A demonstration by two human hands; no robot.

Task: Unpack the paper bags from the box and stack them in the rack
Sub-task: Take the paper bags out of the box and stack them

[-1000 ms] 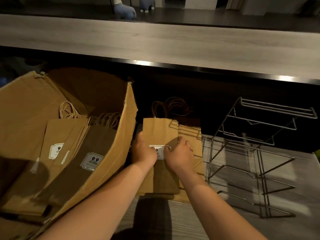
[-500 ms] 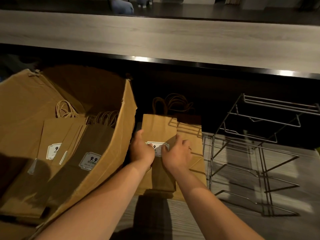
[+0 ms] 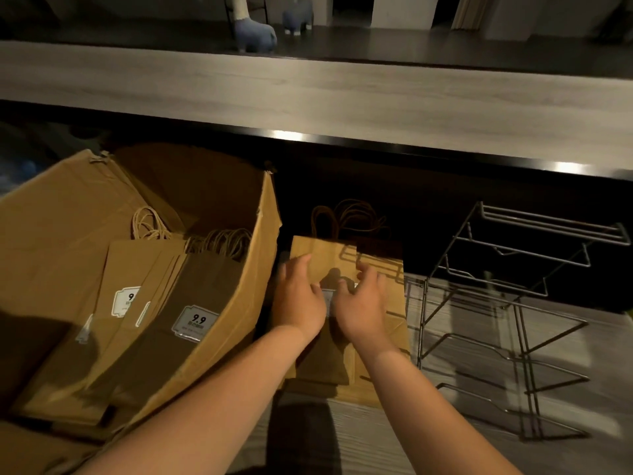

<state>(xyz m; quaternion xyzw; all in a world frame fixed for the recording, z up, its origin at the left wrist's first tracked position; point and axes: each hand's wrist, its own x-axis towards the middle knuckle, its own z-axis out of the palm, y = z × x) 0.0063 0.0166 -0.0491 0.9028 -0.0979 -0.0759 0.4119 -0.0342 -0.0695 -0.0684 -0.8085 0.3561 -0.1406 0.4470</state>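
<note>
Between the open brown cardboard box (image 3: 144,269) and the empty grey wire rack (image 3: 507,303), flat brown paper bags (image 3: 342,255) lie stacked on your counter (image 3: 565,354). Left hand (image 3: 298,299), right hand (image 3: 363,303): each grip spread, over the stack. Likely light, floppy; hold both long edges.

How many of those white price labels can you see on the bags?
4: three on bags in the cardboard box, at and a sliver at; one between the hands on the table pile. Others may be hidden.
</note>
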